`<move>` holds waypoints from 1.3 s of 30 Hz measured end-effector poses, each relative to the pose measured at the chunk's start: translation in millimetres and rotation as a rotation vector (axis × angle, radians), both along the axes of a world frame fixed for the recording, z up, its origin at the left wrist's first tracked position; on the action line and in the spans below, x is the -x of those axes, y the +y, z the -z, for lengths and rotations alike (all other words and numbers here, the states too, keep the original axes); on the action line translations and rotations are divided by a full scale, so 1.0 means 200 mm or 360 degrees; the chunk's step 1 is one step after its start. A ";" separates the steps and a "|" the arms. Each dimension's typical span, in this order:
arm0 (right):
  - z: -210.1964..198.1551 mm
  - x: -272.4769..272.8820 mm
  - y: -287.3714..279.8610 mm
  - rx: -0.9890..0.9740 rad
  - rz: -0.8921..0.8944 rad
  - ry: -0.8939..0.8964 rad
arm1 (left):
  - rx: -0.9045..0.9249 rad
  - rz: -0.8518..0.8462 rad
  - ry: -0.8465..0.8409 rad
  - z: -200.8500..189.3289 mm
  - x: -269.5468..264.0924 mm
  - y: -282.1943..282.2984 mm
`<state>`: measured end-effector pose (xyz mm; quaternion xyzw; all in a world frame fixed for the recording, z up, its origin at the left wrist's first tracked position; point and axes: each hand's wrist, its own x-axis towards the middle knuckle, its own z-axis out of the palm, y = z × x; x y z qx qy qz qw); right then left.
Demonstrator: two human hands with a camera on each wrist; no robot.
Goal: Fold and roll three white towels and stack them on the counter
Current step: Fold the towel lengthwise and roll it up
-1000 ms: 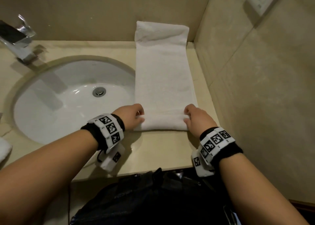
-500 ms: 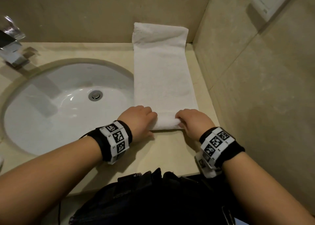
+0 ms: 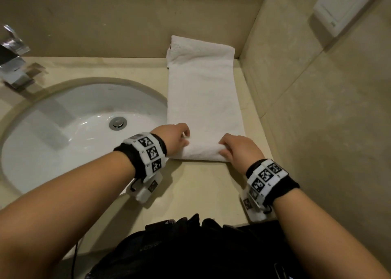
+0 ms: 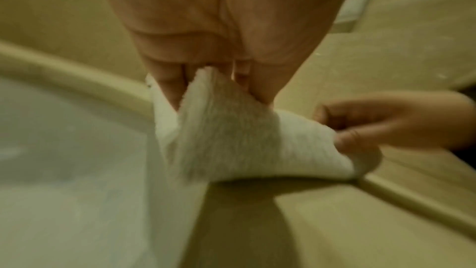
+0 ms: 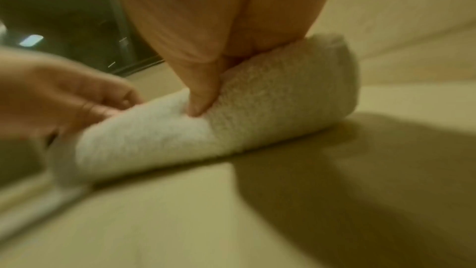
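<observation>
A white towel (image 3: 204, 101) lies folded into a long strip on the beige counter (image 3: 201, 185), running from the back wall toward me, with its near end rolled into a short roll (image 3: 201, 151). My left hand (image 3: 176, 138) grips the roll's left end (image 4: 219, 129), fingers curled over it. My right hand (image 3: 237, 148) grips the right end, thumb pressed into the roll (image 5: 257, 113). The towel's far end stands up against the back wall. No other towel shows.
A white oval sink (image 3: 84, 134) with a metal drain sits left of the towel, and a chrome faucet (image 3: 13, 60) stands at far left. A tiled side wall (image 3: 317, 109) with a socket plate (image 3: 347, 5) closes the right. A black bag (image 3: 190, 251) hangs below the counter's front edge.
Both hands have rolled the towel's near end forward, so the roll is thicker and farther from the counter edge. The left hand has shifted back out to the roll's left end.
</observation>
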<state>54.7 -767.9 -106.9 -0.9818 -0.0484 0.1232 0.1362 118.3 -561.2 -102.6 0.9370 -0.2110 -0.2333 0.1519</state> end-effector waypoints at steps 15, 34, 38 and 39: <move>0.03 0.07 -0.03 0.0061 -0.0208 -0.0102 | -0.0366 0.0450 -0.0109 -0.04 0.05 -0.05; 0.01 0.02 -0.03 -0.0016 -0.0110 0.0077 | -0.0344 0.0611 -0.0566 0.06 0.14 0.00; 0.00 -0.01 -0.06 -0.0233 -0.0038 0.0415 | -0.0384 0.0694 -0.0630 0.10 0.19 0.01; -0.01 -0.01 -0.06 -0.0223 -0.0043 0.0364 | -0.0340 0.0653 -0.0564 0.11 0.18 0.01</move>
